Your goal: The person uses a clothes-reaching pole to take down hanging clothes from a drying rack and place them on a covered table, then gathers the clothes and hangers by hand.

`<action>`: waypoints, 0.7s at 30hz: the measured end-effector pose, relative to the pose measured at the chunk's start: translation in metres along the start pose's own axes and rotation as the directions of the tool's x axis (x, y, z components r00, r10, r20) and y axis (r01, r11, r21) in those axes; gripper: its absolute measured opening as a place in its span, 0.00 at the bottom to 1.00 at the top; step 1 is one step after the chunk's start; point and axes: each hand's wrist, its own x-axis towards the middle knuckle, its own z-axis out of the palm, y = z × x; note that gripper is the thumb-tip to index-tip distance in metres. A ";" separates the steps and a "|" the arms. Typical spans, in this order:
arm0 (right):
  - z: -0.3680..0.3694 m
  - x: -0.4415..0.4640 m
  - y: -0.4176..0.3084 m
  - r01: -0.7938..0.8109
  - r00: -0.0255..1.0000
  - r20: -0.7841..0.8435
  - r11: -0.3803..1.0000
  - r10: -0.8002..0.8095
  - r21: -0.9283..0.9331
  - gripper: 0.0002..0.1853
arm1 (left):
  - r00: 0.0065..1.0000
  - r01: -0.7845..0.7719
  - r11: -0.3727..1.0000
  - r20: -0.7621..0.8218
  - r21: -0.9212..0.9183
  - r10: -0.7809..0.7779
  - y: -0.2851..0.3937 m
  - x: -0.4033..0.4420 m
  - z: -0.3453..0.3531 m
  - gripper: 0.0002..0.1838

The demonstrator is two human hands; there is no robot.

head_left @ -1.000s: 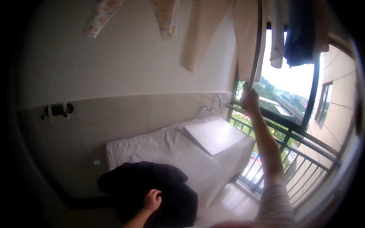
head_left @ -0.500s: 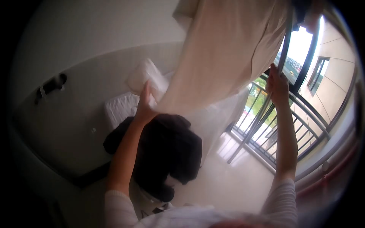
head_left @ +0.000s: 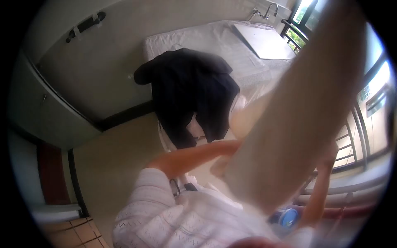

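Observation:
A long beige garment [head_left: 297,111] stretches from the top right down to the front of my body, blurred by motion. My left arm crosses toward it, and its hand is hidden behind the cloth. At the garment's right edge is my right hand [head_left: 328,155], smeared by motion, so its fingers cannot be made out. Dark clothing [head_left: 194,87] lies draped over the near left edge of the plastic-covered surface [head_left: 206,35]. A white board [head_left: 266,41] rests on the same surface, toward the back.
A tap [head_left: 271,11] stands on the wall behind the board. Dark railings [head_left: 347,142] and windows run along the right. A blue round item [head_left: 288,217] is low on the right. A pale cabinet door [head_left: 53,103] stands at the left, near a wall holder [head_left: 86,27].
The view has tilted downward and turned left. The beige garment has come down close to my body. My left arm now reaches across behind it, and the pole my right hand held is no longer visible.

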 end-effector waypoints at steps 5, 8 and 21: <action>0.012 -0.045 0.075 0.148 0.973 0.176 0.989 -0.147 0.010 0.09 | 0.934 -0.228 0.974 -0.282 0.005 0.220 0.066 -0.064 -0.033 0.35; 0.048 -0.070 0.077 0.194 0.960 0.226 0.974 -0.164 -0.117 0.12 | 0.894 -0.329 0.943 -0.308 0.042 0.325 0.115 -0.088 -0.078 0.35; 0.131 -0.081 0.069 0.221 0.913 0.404 0.904 -0.060 -0.365 0.14 | 0.920 0.153 0.660 -0.350 0.735 0.177 0.152 -0.093 -0.210 0.11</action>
